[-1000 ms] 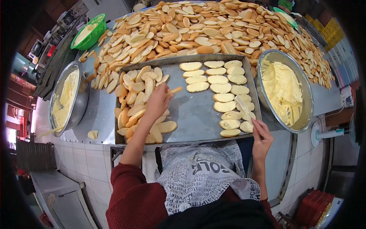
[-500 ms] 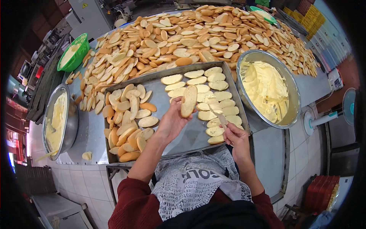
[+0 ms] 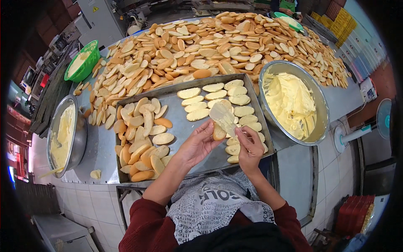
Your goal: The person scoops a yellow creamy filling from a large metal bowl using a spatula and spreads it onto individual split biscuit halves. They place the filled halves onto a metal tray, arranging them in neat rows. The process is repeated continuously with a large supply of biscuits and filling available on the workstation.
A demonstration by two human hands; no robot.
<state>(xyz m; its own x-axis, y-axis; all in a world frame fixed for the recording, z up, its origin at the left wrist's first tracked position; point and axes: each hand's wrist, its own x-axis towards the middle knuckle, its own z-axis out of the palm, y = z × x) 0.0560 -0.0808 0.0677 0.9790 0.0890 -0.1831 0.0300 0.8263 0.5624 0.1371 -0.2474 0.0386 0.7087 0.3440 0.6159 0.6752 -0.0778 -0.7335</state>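
Above the metal tray (image 3: 178,110), my left hand (image 3: 196,147) grips an oval bread slice (image 3: 218,132) by its edge. The pale, broad blade of a spreading spatula (image 3: 222,117) lies over that slice and hides most of it; its handle is in my closed right hand (image 3: 250,152). Cream smears the blade. On the right of the tray, coated slices (image 3: 196,115) lie in rows, partly covered by my hands. Plain slices (image 3: 142,143) are heaped along the tray's left side.
A large steel bowl of yellow cream (image 3: 291,105) stands right of the tray, another steel bowl (image 3: 63,134) to the left. Behind spreads a big pile of bread slices (image 3: 201,50). Green basins (image 3: 82,62) sit at the far corners. Someone in a green apron (image 3: 287,5) stands beyond.
The spatula has swung from above the tray's right rows onto the slice in my left hand. Both hands have drawn together, and the slice now tilts beneath the blade.
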